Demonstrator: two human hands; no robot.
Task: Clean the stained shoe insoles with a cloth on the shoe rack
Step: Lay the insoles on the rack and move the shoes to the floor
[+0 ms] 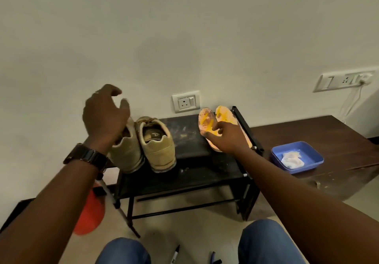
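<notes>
Right hand on insoles, long axes near-far; grip indeterminate. Left hand spread, above shoes. Cloth in tray, right of right hand.

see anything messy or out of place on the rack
Two insoles lie outside the shoes at the right end of the rack, smeared yellow and brown. Its top beside them carries pale smudges too.

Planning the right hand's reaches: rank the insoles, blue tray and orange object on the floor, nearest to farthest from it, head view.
1. insoles: pinched by the right hand itself.
2. blue tray: off to its right.
3. orange object: low down, far left.
</notes>
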